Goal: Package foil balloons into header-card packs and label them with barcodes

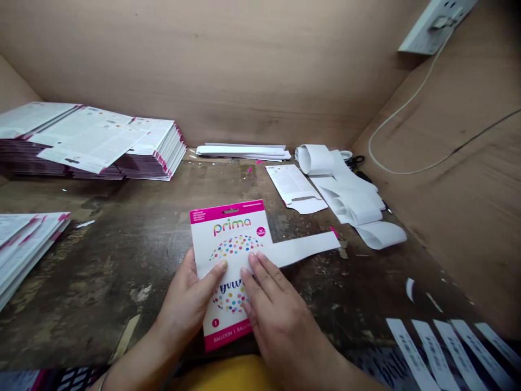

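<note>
A white balloon packet (228,220) with pink bands and the word "prima" is held near the table's front edge. My left hand (191,293) grips its left side, thumb on the front and fingers hidden behind. A white paper strip (305,248) lies across the packet's middle, covering part of the dotted print, and sticks out to the right with a pink mark at its end. My right hand (280,304) rests on the packet's front, its stretched fingers flat against the strip and the print below it.
Stacked packets (150,149) stand at the back left, with another stack (28,244) nearer. Back right lie an envelope-like packet (295,184), curled paper strips (350,201) and scissors (356,161). Printed labels (415,353) line the front right edge. A cable (370,138) hangs from a wall socket.
</note>
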The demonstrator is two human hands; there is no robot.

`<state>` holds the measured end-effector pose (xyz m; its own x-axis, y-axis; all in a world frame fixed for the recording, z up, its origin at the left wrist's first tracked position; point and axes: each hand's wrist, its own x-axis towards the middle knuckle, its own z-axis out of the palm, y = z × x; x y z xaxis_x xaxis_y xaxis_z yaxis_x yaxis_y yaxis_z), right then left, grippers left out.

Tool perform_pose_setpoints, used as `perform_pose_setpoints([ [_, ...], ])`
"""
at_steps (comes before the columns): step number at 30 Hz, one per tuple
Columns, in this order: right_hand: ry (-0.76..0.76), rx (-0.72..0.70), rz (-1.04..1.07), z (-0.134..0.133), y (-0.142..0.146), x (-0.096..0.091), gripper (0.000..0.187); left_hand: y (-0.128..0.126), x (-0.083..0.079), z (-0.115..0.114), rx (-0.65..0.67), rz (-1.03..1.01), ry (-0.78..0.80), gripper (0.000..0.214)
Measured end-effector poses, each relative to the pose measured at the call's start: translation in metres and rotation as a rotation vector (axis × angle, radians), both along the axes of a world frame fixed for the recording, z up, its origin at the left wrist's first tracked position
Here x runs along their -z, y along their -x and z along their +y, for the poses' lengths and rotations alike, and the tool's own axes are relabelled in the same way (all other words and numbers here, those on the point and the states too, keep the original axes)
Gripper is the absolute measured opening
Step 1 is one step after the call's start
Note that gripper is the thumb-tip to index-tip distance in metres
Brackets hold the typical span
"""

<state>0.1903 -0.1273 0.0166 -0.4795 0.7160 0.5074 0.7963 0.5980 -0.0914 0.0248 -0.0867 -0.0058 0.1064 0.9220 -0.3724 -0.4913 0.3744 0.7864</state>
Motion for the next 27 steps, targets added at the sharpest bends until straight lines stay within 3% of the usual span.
perform_pose_setpoints([
  [3,0.011,0.095,-0.079,-0.003,0.010,0.022,0.040,-0.007,-0.002,-0.004,-0.039,-0.053,0.011,0.063],
  [6,0.037,0.201,0.012,-0.001,0.008,0.031,0.048,-0.012,-0.004,-0.008,-0.038,-0.118,-0.014,0.070],
  [10,0.180,0.312,0.302,0.004,0.000,0.025,0.054,-0.014,-0.004,-0.008,-0.018,-0.159,-0.025,0.071],
  [13,0.469,0.402,0.666,0.010,-0.007,0.018,0.054,-0.012,-0.001,-0.008,0.019,-0.142,0.004,0.074],
  [17,0.991,0.249,1.286,0.017,-0.015,0.012,0.042,-0.006,0.002,-0.006,0.059,-0.093,0.018,0.072],
  [19,1.158,0.160,1.491,0.018,-0.018,0.012,0.039,-0.004,0.004,-0.003,0.104,-0.096,0.013,0.067],
  [23,1.336,0.129,1.696,0.015,-0.018,0.012,0.037,0.000,0.003,0.008,0.251,-0.161,0.005,0.053],
  [27,1.410,0.151,1.774,0.013,-0.012,0.011,0.043,-0.001,-0.003,0.018,0.315,-0.191,0.013,0.051],
])
